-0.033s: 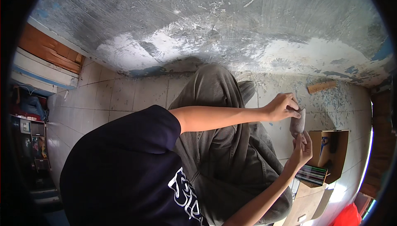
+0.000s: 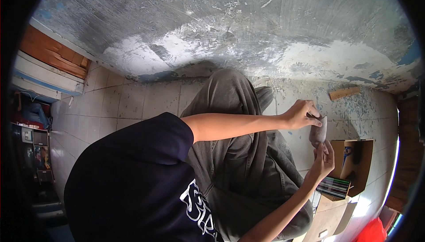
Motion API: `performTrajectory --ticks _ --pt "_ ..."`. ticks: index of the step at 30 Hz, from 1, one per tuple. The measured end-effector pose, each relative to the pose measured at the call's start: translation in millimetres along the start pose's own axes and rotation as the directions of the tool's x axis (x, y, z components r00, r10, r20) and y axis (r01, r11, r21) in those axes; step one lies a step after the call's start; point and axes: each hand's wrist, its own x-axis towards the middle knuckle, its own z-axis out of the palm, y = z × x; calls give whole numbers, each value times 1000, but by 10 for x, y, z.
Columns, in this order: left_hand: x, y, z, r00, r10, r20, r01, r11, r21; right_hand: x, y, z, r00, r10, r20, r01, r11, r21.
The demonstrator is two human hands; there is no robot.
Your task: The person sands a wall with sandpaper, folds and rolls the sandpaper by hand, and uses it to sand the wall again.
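Both my hands hold a small, curled grey-brown sheet that looks like worn sandpaper. My left hand pinches its upper end between thumb and fingers. Just below, my right hand grips the lower end with its fingertips, the other fingers bent. The sheet is bowed between the hands, above the tiled floor and beside my bent legs in dark grey trousers.
A scraped grey wall with white patches rises ahead. Paint flakes and a short wooden strip lie along its foot. At right stand an open cardboard box, a dark striped screen and a red bag.
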Motion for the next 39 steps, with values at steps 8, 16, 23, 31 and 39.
performTrajectory --ticks 8,16,23,31,39 --pt "19 132 -79 983 -184 -8 179 963 -203 -12 -18 14 999 25 29 -25 1000 -18" --pt "32 74 -99 944 -285 165 310 938 -157 6 31 -6 1000 4 15 -3 999 -33" --pt "33 55 -77 951 -228 211 264 950 -165 -10 -1 -17 997 44 69 -41 998 -57" --pt "16 30 -17 951 -165 262 227 948 -225 -16 -14 -17 984 121 132 -126 992 29" --pt "-19 43 -18 972 -80 222 117 980 -160 -52 -80 62 970 203 134 -193 978 -81"
